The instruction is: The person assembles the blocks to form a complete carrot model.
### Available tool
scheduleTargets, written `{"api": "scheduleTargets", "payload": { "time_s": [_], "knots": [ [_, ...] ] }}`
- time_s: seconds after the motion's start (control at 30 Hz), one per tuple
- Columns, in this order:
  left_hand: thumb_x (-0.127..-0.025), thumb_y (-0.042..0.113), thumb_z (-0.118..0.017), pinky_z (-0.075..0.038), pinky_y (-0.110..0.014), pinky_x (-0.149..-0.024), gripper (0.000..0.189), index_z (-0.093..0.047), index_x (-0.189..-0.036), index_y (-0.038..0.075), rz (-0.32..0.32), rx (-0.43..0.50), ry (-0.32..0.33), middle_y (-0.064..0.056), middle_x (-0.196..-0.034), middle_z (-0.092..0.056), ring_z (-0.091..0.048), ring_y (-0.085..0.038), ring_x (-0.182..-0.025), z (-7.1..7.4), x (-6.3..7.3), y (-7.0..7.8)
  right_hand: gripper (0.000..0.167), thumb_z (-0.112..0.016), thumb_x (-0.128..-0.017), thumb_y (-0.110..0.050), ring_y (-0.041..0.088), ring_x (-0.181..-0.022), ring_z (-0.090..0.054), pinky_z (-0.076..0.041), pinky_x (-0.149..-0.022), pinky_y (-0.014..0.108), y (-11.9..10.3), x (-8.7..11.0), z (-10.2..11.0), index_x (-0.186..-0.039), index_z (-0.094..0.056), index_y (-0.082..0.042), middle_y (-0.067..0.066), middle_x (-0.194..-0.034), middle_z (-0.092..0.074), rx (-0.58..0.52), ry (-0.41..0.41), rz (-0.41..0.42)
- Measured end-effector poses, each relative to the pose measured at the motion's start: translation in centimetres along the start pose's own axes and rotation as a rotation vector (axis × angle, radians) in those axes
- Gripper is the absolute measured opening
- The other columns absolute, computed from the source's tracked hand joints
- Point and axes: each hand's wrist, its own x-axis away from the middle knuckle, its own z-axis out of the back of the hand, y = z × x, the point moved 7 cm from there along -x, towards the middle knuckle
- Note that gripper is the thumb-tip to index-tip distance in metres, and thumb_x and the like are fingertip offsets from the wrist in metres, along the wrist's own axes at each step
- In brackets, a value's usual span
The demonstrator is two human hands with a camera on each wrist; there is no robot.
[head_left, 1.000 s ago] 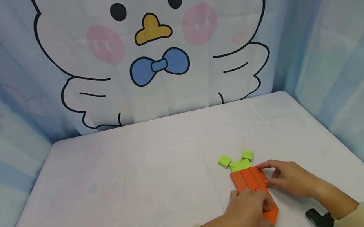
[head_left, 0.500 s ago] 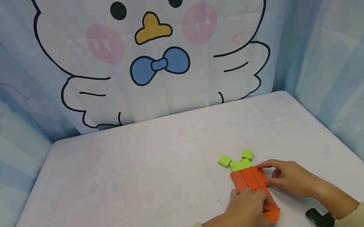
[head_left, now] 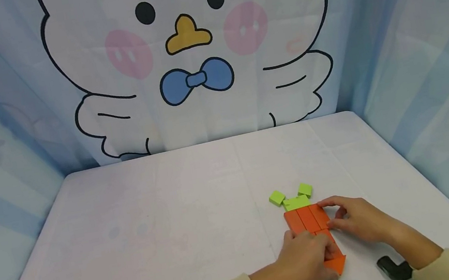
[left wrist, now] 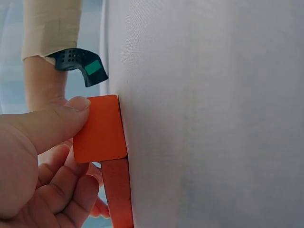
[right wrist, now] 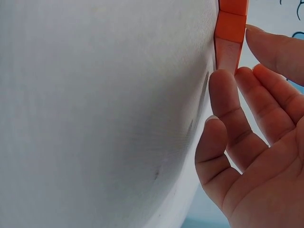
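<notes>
Orange blocks lie side by side in rows on the table, forming a carrot-like shape. My left hand lies over its lower part, hiding some blocks. Its thumb and fingers pinch the orange end block, whose face shows beside the thumb in the left wrist view. My right hand touches the right side of the upper rows with its fingertips, fingers loosely bent. In the right wrist view, that hand has its thumb and a finger by the orange blocks. A light-green block adjoins the top row.
Two small light-green blocks sit at angles beyond the green piece. A black curved object shows by the right sleeve. The white table extends left. A curtain with a cartoon bird hangs behind it.
The orange end block has shifted slightly, and its right corner now juts out a little past the row above. Both hands stay in nearly the same place.
</notes>
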Motion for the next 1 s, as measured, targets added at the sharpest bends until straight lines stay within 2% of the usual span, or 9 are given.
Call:
{"api": "scheduleTargets", "payload": {
  "time_s": [0.47,1.0],
  "knots": [
    [-0.078,0.044,-0.086,-0.027,-0.027,-0.068,0.034,-0.064,-0.101,0.032,-0.015,-0.027,0.026,0.023,-0.076,-0.047,-0.043,0.003,-0.078,0.22,0.05,0.02,0.05,-0.074,-0.092,-0.026,0.016,-0.076,-0.052,-0.045,-0.066,0.029,-0.1,-0.25,-0.17,-0.136,-0.059,-0.01,-0.003,-0.085,-0.059,0.008,-0.002,0.0],
    [-0.078,0.042,-0.086,-0.028,-0.028,-0.068,0.033,-0.065,-0.102,0.031,-0.007,-0.012,0.014,0.022,-0.077,-0.047,-0.044,0.003,-0.079,0.43,-0.16,-0.28,0.049,-0.073,-0.092,-0.028,0.015,-0.076,-0.053,-0.045,-0.069,0.032,-0.19,-0.63,-0.03,-0.136,-0.059,-0.011,-0.003,-0.085,-0.061,0.024,0.014,0.017]
  ]
}}
